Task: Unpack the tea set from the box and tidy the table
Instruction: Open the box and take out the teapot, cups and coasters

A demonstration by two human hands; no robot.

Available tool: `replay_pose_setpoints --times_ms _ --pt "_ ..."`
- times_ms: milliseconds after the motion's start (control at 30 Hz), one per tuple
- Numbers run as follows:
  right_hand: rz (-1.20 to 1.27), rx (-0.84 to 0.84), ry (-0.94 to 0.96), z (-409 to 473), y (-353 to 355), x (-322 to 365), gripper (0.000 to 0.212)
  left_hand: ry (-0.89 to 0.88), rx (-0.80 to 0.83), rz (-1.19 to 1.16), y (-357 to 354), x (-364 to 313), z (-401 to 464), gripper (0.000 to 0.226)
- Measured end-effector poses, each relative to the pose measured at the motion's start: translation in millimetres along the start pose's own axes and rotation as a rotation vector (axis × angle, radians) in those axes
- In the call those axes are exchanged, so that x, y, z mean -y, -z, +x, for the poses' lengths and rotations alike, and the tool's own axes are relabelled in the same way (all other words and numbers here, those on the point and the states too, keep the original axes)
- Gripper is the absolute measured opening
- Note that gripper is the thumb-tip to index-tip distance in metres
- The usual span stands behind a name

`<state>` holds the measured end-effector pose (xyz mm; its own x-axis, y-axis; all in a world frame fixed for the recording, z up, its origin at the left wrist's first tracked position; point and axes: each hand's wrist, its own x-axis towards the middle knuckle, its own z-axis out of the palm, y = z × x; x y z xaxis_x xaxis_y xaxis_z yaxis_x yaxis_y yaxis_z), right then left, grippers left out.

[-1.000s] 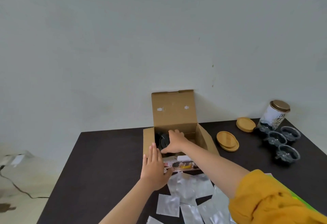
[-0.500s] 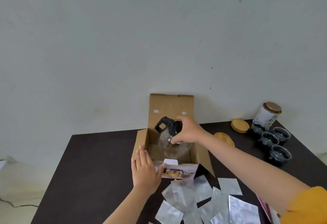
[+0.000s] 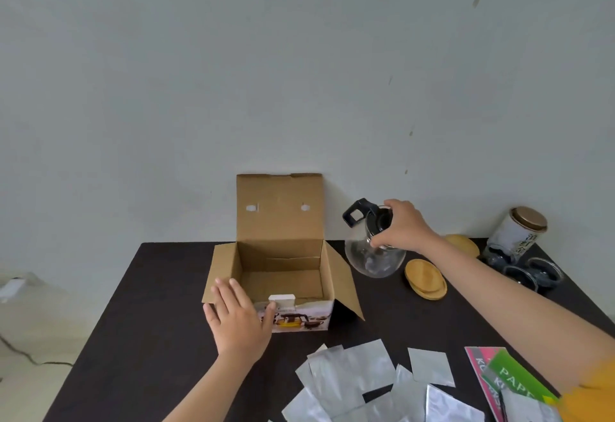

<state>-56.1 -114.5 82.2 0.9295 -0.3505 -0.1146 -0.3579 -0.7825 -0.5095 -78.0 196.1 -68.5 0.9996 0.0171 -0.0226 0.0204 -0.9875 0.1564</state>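
Dark table [image 3: 159, 305] against a pale, flecked wall [image 3: 199, 72] (floor [image 3: 30, 338] beige, lower left)

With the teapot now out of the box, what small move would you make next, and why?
Probably lower the glass teapot onto the bare table beside the wooden coasters: the right hand holds it by the top in the air, and the box looks empty.

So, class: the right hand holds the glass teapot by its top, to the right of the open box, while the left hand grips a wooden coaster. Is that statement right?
Not quite. In the head view the left hand holds no coaster; it rests flat against the front left corner of the cardboard box. The rest stands: the right hand holds the glass teapot by its top, right of the open box.
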Motion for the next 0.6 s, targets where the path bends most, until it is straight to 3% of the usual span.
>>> replay_pose_setpoints --times_ms 167,400,600 --pt "-0.080 0.089 -0.034 32 -30 -27 0.102 -0.007 -0.085 0.007 4 -6 9 0.111" --pt "-0.218 0.193 -0.007 74 -53 -56 0.099 0.032 -0.054 -0.025 -8 -13 19 0.114" --pt "-0.177 0.211 -0.028 98 -60 -67 0.088 0.038 -0.083 0.001 -17 -13 21 0.111"
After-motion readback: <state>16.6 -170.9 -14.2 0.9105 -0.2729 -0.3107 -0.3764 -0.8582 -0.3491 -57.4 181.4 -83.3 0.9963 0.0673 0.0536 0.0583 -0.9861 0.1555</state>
